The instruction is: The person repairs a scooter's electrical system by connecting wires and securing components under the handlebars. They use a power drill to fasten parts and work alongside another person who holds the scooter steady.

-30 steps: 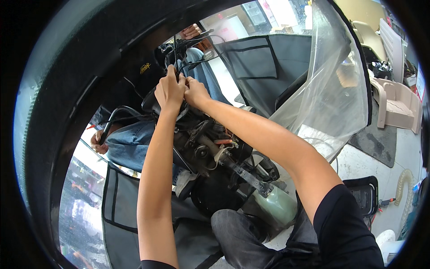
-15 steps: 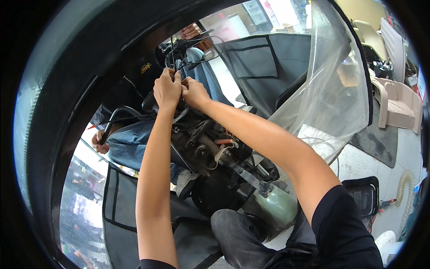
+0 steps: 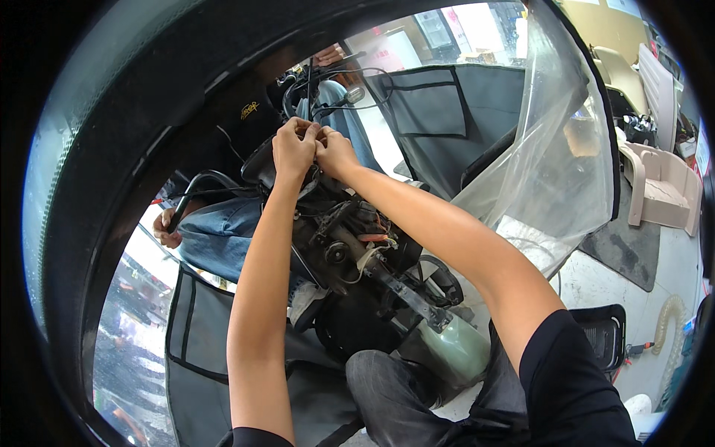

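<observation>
My left hand (image 3: pixel 293 151) and my right hand (image 3: pixel 337 154) meet close together over the front end of a stripped-down scooter (image 3: pixel 339 235). The fingers of both are closed in a pinch; whatever lies between them is too small and hidden to name. Black cables (image 3: pixel 319 93) rise just beyond my fingertips toward the handlebar. Below my wrists the bare frame shows bundled wires, an orange-red connector (image 3: pixel 372 238) and a metal bracket (image 3: pixel 413 296). A pale green body panel (image 3: pixel 458 350) sits at the near end, by my knee.
Opposite me sits a person in jeans (image 3: pixel 216 235), one hand (image 3: pixel 166 228) by the curved black handlebar (image 3: pixel 197 182), the other hand (image 3: pixel 329 55) at the far end. Grey fabric panels (image 3: pixel 491 97) and a clear plastic sheet (image 3: pixel 551 164) surround us. A beige plastic part (image 3: pixel 663 197) lies at right.
The view has shifted slightly, so the hands appear a little further right. Both hands stay pinched together at the same spot by the cables.
</observation>
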A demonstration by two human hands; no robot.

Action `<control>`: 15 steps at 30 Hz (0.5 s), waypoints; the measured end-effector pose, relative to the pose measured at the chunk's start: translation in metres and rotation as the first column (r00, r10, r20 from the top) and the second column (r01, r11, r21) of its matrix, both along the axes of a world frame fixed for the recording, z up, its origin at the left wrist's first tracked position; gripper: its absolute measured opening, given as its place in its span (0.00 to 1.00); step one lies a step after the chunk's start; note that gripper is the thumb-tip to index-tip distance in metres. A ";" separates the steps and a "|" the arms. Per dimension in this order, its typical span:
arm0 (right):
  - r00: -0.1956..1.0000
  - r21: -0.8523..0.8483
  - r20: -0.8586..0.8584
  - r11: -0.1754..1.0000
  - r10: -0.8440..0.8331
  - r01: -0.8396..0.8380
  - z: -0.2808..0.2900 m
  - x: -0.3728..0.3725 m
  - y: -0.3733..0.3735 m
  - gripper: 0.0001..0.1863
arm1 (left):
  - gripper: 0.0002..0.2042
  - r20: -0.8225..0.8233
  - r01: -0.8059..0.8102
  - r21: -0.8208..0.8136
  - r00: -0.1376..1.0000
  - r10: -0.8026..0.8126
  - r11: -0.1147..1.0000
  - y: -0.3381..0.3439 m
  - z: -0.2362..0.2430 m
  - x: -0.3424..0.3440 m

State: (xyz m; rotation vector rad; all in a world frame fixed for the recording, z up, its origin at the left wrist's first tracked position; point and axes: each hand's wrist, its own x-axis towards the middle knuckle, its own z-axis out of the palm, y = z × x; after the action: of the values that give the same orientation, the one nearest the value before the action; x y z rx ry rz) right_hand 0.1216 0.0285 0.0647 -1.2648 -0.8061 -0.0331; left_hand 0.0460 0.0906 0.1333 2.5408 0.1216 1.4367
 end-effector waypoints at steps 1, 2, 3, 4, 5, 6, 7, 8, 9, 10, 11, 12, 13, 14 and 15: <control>1.000 0.000 -0.013 1.000 -0.001 0.001 0.000 0.000 -0.001 0.18 | 0.14 -0.014 -0.003 -0.013 1.000 0.003 1.000 -0.002 0.000 0.000; 1.000 0.000 -0.025 1.000 -0.001 0.001 0.001 -0.002 -0.001 0.18 | 0.14 -0.029 -0.007 -0.025 1.000 0.006 1.000 -0.003 0.000 -0.001; 0.999 0.000 -0.038 1.000 -0.001 0.001 0.001 -0.003 -0.001 0.18 | 0.14 -0.019 -0.044 -0.044 0.999 0.043 0.998 -0.006 0.000 0.000; 0.999 -0.001 -0.032 1.000 0.004 -0.004 0.002 -0.004 -0.001 0.18 | 0.14 -0.008 -0.079 -0.063 0.997 0.079 0.995 -0.009 0.000 0.001; 1.000 -0.001 -0.025 1.000 0.008 -0.008 0.003 -0.005 -0.001 0.18 | 0.14 0.001 -0.114 -0.081 0.993 0.114 0.990 -0.012 0.001 0.002; 1.000 -0.002 -0.019 1.000 0.013 -0.013 0.003 -0.005 -0.002 0.18 | 0.13 -0.005 -0.136 -0.084 0.991 0.136 0.987 -0.014 0.002 0.001; 1.000 0.003 -0.005 1.000 0.001 -0.001 0.002 -0.005 -0.003 0.18 | 0.13 -0.012 -0.156 -0.086 0.988 0.156 0.984 -0.015 0.003 0.001; 1.000 0.009 0.009 1.000 -0.011 0.011 0.002 -0.005 -0.003 0.18 | 0.13 -0.018 -0.176 -0.089 0.984 0.175 0.980 -0.016 0.004 0.002; 0.999 0.015 0.023 1.000 -0.024 0.023 0.001 -0.004 -0.004 0.18 | 0.14 -0.016 -0.225 -0.065 0.974 0.225 0.972 -0.018 0.005 0.003; 0.999 0.007 0.033 1.000 -0.022 0.022 0.000 -0.005 -0.005 0.18 | 0.15 -0.011 -0.278 -0.042 0.961 0.277 0.960 -0.019 0.007 0.002; 0.999 -0.001 0.043 1.000 -0.022 0.022 0.000 -0.004 -0.007 0.18 | 0.16 -0.006 -0.329 -0.019 0.944 0.328 0.944 -0.020 0.008 0.001; 0.998 -0.009 0.053 1.000 -0.021 0.022 0.000 -0.004 -0.008 0.18 | 0.16 0.001 -0.321 -0.019 0.947 0.321 0.947 -0.020 0.009 0.002; 0.998 -0.019 0.052 1.000 -0.020 0.021 0.001 -0.006 -0.009 0.18 | 0.16 0.008 -0.317 -0.017 0.948 0.317 0.948 -0.019 0.009 0.002; 0.999 -0.030 0.050 0.999 -0.018 0.019 0.003 -0.008 -0.009 0.18 | 0.17 0.016 -0.312 -0.015 0.950 0.313 0.950 -0.016 0.010 0.002; 0.999 -0.040 0.049 0.999 -0.016 0.018 0.005 -0.010 -0.009 0.18 | 0.16 0.073 -0.266 0.032 0.962 0.263 0.964 -0.005 0.008 0.007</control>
State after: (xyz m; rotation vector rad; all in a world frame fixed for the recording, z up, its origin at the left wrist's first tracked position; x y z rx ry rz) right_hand 0.1117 0.0192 0.0696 -1.3135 -0.8414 -0.0618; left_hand 0.0534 0.0859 0.1416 2.5826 0.4401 1.6338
